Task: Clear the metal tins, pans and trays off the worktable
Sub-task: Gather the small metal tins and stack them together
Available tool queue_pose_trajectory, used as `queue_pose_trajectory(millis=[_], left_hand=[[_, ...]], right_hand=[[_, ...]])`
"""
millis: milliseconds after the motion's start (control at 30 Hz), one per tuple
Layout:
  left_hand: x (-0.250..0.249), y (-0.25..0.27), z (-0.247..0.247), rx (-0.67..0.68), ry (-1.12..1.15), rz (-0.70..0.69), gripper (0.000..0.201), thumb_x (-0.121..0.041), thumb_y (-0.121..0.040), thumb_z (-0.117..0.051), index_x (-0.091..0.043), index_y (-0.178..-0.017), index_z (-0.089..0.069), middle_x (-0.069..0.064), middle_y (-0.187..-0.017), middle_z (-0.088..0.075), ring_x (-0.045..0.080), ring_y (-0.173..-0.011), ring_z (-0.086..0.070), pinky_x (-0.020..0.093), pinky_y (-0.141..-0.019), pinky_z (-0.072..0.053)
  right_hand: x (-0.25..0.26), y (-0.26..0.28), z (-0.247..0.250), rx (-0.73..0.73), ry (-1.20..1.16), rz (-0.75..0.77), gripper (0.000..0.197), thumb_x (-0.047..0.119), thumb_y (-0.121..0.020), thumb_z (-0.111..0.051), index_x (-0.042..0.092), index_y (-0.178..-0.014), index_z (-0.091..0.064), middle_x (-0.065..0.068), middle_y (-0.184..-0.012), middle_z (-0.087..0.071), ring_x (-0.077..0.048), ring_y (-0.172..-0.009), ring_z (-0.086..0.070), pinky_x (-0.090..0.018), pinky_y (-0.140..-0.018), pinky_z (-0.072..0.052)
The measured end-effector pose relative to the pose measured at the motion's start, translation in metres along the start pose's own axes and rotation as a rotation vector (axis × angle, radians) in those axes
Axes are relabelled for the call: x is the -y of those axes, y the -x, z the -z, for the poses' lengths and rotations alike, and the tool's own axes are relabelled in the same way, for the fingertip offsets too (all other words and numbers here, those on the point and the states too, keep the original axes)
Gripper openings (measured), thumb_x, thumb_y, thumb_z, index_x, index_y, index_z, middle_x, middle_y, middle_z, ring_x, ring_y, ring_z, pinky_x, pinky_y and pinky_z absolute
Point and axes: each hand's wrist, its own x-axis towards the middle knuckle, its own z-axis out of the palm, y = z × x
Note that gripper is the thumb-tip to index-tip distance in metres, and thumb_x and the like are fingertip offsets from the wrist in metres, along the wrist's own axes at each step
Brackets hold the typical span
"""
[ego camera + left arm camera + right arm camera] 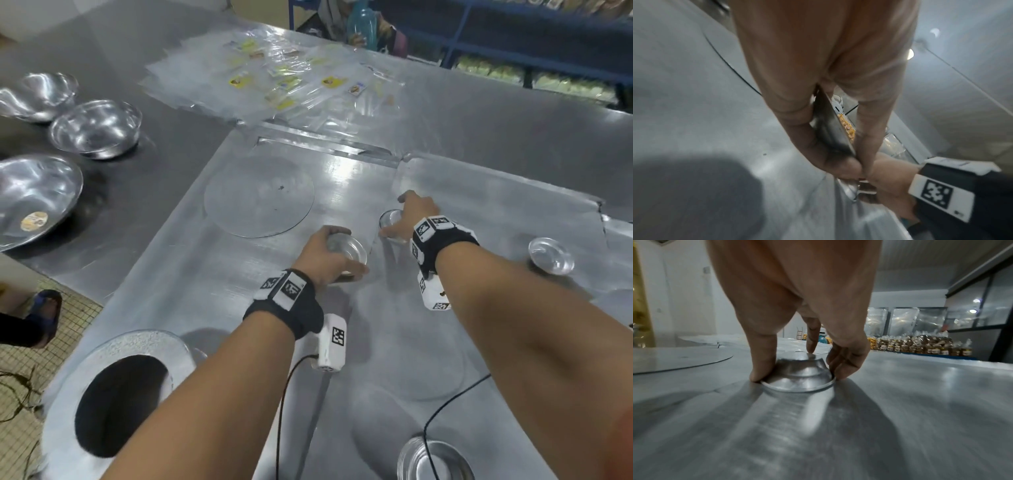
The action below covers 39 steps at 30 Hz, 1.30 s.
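My left hand [342,256] grips a small shiny metal tin [352,247] by its rim, thumb on one side and fingers on the other. In the left wrist view that tin [828,129] shows edge-on between thumb and fingers [867,129]. My right hand [394,215] is clawed over a second small tin [388,222] just to the right. The right wrist view shows this tin [799,374] upside down on the steel worktable [900,402], thumb and fingers [842,368] at its rim, one fingertip on top.
Another small tin [550,255] sits at the right, and a stack of tins [435,459] at the near edge. A flat round disc [259,195] lies ahead. A large round pan [137,346] is near left. Big bowls [96,128] stand on the left table; plastic bags [274,78] cover the far part.
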Motion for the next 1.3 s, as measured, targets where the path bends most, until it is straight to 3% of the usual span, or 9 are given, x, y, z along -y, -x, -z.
queue_pose_trajectory(millis=[233,400,533,633,800,900,967,1100,1300], left_hand=[[0.030,0.045,-0.003,-0.019,0.155,0.004,0.059,0.027,-0.082,-0.040,-0.020,-0.113,-0.057,0.018,-0.130,-0.041,0.046,-0.114,-0.055,0.038,-0.066,-0.064],[0.043,0.075,0.006,-0.031,0.205,0.014,0.061,0.028,-0.083,-0.035,-0.011,-0.126,-0.054,0.010,-0.114,-0.045,0.045,-0.109,-0.055,0.038,-0.065,-0.064],[0.043,0.092,0.005,-0.027,0.251,0.021,0.061,0.028,-0.084,-0.030,-0.004,-0.130,-0.052,0.016,-0.120,-0.046,0.038,-0.094,-0.058,0.039,-0.063,-0.064],[0.038,0.100,0.000,-0.004,0.251,0.021,0.056,0.024,-0.085,-0.031,-0.002,-0.130,-0.052,0.021,-0.126,-0.047,0.038,-0.097,-0.058,0.043,-0.066,-0.064],[0.027,0.107,-0.011,0.052,0.311,0.071,0.030,-0.011,-0.100,-0.052,0.001,-0.126,-0.056,0.028,-0.131,-0.053,0.045,-0.107,-0.060,0.048,-0.068,-0.062],[0.021,0.112,-0.018,0.186,0.275,0.095,0.052,-0.045,-0.105,-0.044,-0.002,-0.128,-0.062,0.026,-0.123,-0.065,0.037,-0.099,-0.066,0.046,-0.073,-0.062],[0.016,0.115,-0.023,0.267,0.255,0.097,0.058,-0.052,-0.105,-0.039,-0.004,-0.126,-0.065,0.020,-0.115,-0.070,0.034,-0.098,-0.069,0.045,-0.074,-0.062],[0.010,0.120,-0.031,0.340,0.182,0.069,0.045,-0.034,-0.105,-0.045,0.002,-0.129,-0.061,0.015,-0.099,-0.072,0.028,-0.087,-0.069,0.042,-0.074,-0.061],[0.007,0.119,-0.045,0.286,0.152,0.008,0.034,0.004,-0.098,-0.043,-0.001,-0.131,-0.053,0.030,-0.124,-0.063,0.033,-0.090,-0.073,0.043,-0.069,-0.061]], right_hand=[[-0.011,0.033,-0.001,0.035,0.091,-0.042,0.094,0.049,-0.056,-0.091,0.017,-0.134,-0.051,-0.009,-0.134,-0.051,-0.033,-0.126,-0.048,-0.042,-0.103,-0.046],[-0.006,0.064,0.015,-0.006,0.094,-0.031,0.086,0.053,-0.052,-0.088,0.016,-0.124,-0.058,-0.011,-0.128,-0.052,-0.033,-0.118,-0.053,-0.037,-0.094,-0.051],[-0.004,0.109,0.034,-0.056,-0.073,0.095,0.082,0.052,-0.057,-0.088,0.015,-0.123,-0.056,-0.010,-0.125,-0.054,-0.024,-0.107,-0.057,-0.027,-0.080,-0.043],[0.001,0.155,0.046,-0.129,-0.181,0.221,0.075,0.051,-0.058,-0.088,0.017,-0.117,-0.056,-0.006,-0.118,-0.055,-0.016,-0.101,-0.049,-0.026,-0.079,-0.038],[0.004,0.225,0.050,-0.249,-0.395,0.372,0.072,0.047,-0.052,-0.092,0.022,-0.109,-0.057,0.003,-0.109,-0.056,-0.015,-0.097,-0.060,-0.026,-0.080,-0.052],[-0.001,0.257,0.042,-0.305,-0.526,0.427,0.066,0.049,-0.055,-0.091,0.024,-0.104,-0.055,0.007,-0.105,-0.059,-0.011,-0.094,-0.063,-0.030,-0.083,-0.057],[-0.007,0.272,0.034,-0.328,-0.599,0.440,0.060,0.043,-0.058,-0.092,0.023,-0.101,-0.054,0.007,-0.102,-0.059,-0.010,-0.095,-0.064,-0.029,-0.086,-0.057],[-0.019,0.288,0.022,-0.364,-0.709,0.414,0.054,0.027,-0.062,-0.093,0.019,-0.101,-0.057,0.005,-0.101,-0.064,-0.011,-0.095,-0.067,-0.027,-0.089,-0.057],[-0.039,0.301,0.017,-0.332,-0.885,0.367,0.047,0.005,-0.070,-0.085,0.016,-0.110,-0.061,0.008,-0.109,-0.069,-0.002,-0.104,-0.068,-0.021,-0.096,-0.052]])
